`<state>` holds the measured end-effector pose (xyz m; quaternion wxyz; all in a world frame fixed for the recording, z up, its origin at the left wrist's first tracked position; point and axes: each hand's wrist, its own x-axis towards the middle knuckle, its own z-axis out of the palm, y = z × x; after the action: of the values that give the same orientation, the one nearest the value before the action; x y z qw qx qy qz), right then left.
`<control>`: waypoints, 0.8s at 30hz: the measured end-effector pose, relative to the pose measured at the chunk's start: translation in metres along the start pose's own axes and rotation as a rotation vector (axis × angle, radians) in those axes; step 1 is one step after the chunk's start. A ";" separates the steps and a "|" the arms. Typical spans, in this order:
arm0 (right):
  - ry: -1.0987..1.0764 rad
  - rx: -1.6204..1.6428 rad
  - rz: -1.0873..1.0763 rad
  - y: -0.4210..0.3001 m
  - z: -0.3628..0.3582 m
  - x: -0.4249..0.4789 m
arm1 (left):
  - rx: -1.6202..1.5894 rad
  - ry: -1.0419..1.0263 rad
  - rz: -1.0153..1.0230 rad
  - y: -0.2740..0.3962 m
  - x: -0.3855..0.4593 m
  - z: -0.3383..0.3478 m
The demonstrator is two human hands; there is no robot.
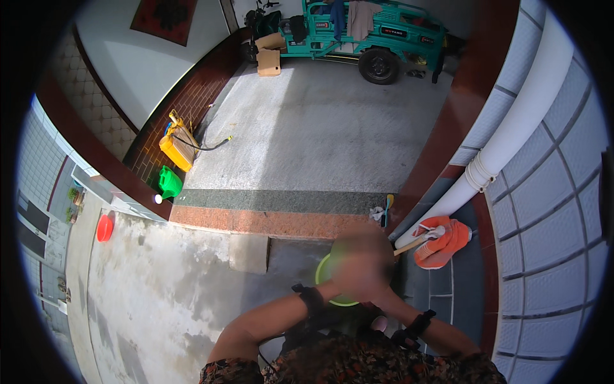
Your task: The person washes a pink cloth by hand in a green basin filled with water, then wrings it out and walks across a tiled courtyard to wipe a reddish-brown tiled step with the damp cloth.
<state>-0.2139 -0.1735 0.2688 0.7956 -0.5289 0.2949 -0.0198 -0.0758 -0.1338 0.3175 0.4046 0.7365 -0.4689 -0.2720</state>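
Observation:
Both my forearms reach down to a green-rimmed basin (322, 271) on the ground before me. A blurred patch covers the place where my left hand and my right hand come together over the basin, so neither their fingers nor anything in them can be made out. Dark straps go round both wrists. Right of the hands, a wooden handle (407, 246) leans by an orange cloth (439, 242). A blue and yellow brush (387, 209) lies on the threshold, beside a crumpled whitish cloth (376, 213).
A white drainpipe (508, 129) runs down the tiled wall at right. Across the threshold are a green watering can (169, 182), a yellow backpack sprayer (179, 146) and a green cargo tricycle (374, 31). A red basin (104, 228) rests outside at left.

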 end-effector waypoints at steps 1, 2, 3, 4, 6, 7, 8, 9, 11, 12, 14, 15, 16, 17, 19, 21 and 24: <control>0.080 -0.027 -0.059 0.010 -0.007 0.007 | -0.039 0.035 0.002 0.000 0.003 0.010; 0.161 -0.056 -0.119 0.018 -0.015 0.012 | -0.024 0.045 -0.008 0.000 0.010 0.020; 0.212 -0.054 -0.193 0.023 -0.015 0.019 | 0.013 0.064 -0.029 0.002 0.012 0.022; 0.264 -0.051 -0.268 0.028 -0.015 0.026 | 0.104 0.059 -0.062 0.006 0.020 0.024; 0.356 -0.071 -0.302 0.024 -0.018 0.022 | 0.182 0.054 -0.077 0.005 0.033 0.038; 0.382 -0.084 -0.270 0.020 -0.022 0.020 | 0.184 0.060 -0.063 0.005 0.037 0.045; 0.367 -0.068 -0.214 0.024 -0.011 0.027 | 0.216 0.071 -0.094 -0.012 0.034 0.044; 0.395 -0.104 -0.206 0.017 -0.009 0.025 | 0.215 0.082 -0.100 -0.011 0.035 0.046; 0.440 -0.173 -0.186 0.008 -0.002 0.022 | 0.218 0.107 -0.120 -0.014 0.037 0.046; 0.462 -0.241 -0.139 0.004 -0.007 0.020 | 0.223 0.092 -0.134 -0.009 0.042 0.048; 0.498 -0.371 -0.039 0.006 -0.017 0.024 | 0.237 0.065 -0.168 -0.002 0.049 0.051; 0.529 -0.468 -0.123 0.014 -0.026 0.029 | 0.242 0.066 -0.172 0.003 0.052 0.055; 0.548 -0.563 -0.204 0.024 -0.031 0.037 | 0.251 0.070 -0.187 0.005 0.052 0.055; 0.567 -0.660 -0.285 0.034 -0.037 0.041 | 0.259 0.074 -0.200 0.007 0.053 0.056; 0.610 -0.651 -0.344 0.032 -0.025 0.041 | 0.246 0.118 -0.210 0.002 0.050 0.052; 0.652 -0.679 -0.392 0.032 -0.025 0.042 | 0.239 0.139 -0.186 0.003 0.051 0.052; 0.640 -0.721 -0.402 0.043 -0.023 0.056 | 0.283 0.143 -0.195 -0.011 0.053 0.051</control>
<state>-0.1906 -0.1929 0.2007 0.4134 -0.7830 0.4038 -0.2299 -0.0882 -0.1964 0.2804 0.3010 0.8456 -0.3988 -0.1880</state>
